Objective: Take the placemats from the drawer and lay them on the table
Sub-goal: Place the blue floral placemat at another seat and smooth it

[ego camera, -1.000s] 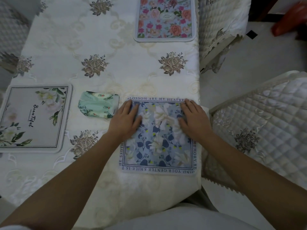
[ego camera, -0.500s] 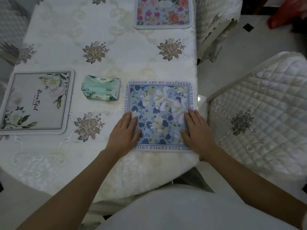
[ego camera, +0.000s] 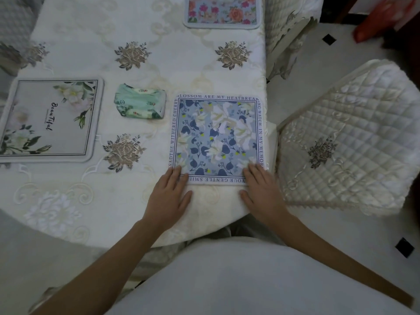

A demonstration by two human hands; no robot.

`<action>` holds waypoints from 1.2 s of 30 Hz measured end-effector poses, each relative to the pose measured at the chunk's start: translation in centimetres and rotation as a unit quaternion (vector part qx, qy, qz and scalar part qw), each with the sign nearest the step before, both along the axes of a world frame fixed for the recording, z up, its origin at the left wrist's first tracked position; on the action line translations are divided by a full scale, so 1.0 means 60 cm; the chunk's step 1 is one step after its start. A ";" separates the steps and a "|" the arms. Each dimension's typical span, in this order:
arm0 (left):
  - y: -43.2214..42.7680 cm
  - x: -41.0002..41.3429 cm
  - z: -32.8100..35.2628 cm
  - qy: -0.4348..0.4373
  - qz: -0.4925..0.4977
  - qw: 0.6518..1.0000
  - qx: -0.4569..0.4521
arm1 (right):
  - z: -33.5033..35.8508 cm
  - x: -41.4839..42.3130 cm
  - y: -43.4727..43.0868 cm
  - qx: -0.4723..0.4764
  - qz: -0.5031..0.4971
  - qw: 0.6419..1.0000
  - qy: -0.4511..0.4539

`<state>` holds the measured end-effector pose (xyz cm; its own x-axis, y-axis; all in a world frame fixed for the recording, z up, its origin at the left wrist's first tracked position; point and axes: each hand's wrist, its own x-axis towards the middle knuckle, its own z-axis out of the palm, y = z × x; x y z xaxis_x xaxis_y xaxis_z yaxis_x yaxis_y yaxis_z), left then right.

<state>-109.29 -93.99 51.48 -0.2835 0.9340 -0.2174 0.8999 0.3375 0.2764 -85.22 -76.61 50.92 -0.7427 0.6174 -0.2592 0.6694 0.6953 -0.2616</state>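
Progress, as a judgement: three placemats flat on the counter; drawer out of view, so number left to fetch not knowable; laying looks at or near its end, with only squaring of the nearest one in hand

Grey "Beautiful" placemat: well to the left of the left hand, flat, left side cut off by the frame

Green tissue pack: ahead and left of the left hand, between the grey mat and the blue one, touching neither

Blue floral placemat: directly ahead of both hands, flat, near edge parallel to the counter's near edge, right border close to the counter's right side

Pink floral placemat: far ahead of the right hand, at the counter's far side, top cut off

Left hand: released, palm down on the cloth, fingers straight and close together, fingertips resting on the blue mat's near left corner; grasping nothing

Right hand: released likewise, palm down, thumb spread on the cloth, fingertips on the near right corner; grasping nothing

Quilted chair: just right of the right hand, apart from it
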 end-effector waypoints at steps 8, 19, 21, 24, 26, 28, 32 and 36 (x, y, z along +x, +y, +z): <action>0.040 0.051 -0.012 0.004 -0.087 0.996 0.000 | -0.004 -0.073 -0.061 -0.014 0.078 0.997 0.015; -0.027 -0.016 -0.003 0.015 -0.062 0.998 -0.013 | 0.008 0.004 -0.044 -0.002 0.042 0.999 -0.007; -0.022 -0.012 0.002 0.010 -0.050 0.999 -0.014 | 0.011 -0.001 -0.045 -0.001 0.047 0.999 -0.002; 0.002 0.015 0.005 0.004 -0.062 0.998 -0.012 | 0.011 -0.030 -0.056 -0.010 0.063 0.998 0.010; 0.019 0.039 0.002 -0.002 -0.082 0.997 -0.011 | 0.008 -0.054 -0.066 -0.014 0.072 0.997 0.013; 0.029 0.056 -0.003 0.001 -0.088 0.996 -0.019 | 0.005 -0.069 -0.074 -0.018 0.077 0.997 0.014; 0.019 0.051 -0.009 0.011 -0.076 0.997 -0.023 | 0.003 -0.058 -0.074 -0.023 0.065 0.997 0.017; -0.013 0.011 -0.011 0.002 -0.054 0.998 -0.016 | 0.003 -0.016 -0.057 -0.017 0.034 0.999 0.016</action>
<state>-108.63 -94.74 50.82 -0.1826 0.9519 -0.2460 0.9324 0.2470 0.2638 -86.18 -80.01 51.11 -0.7906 0.5569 -0.2544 0.6121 0.7294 -0.3056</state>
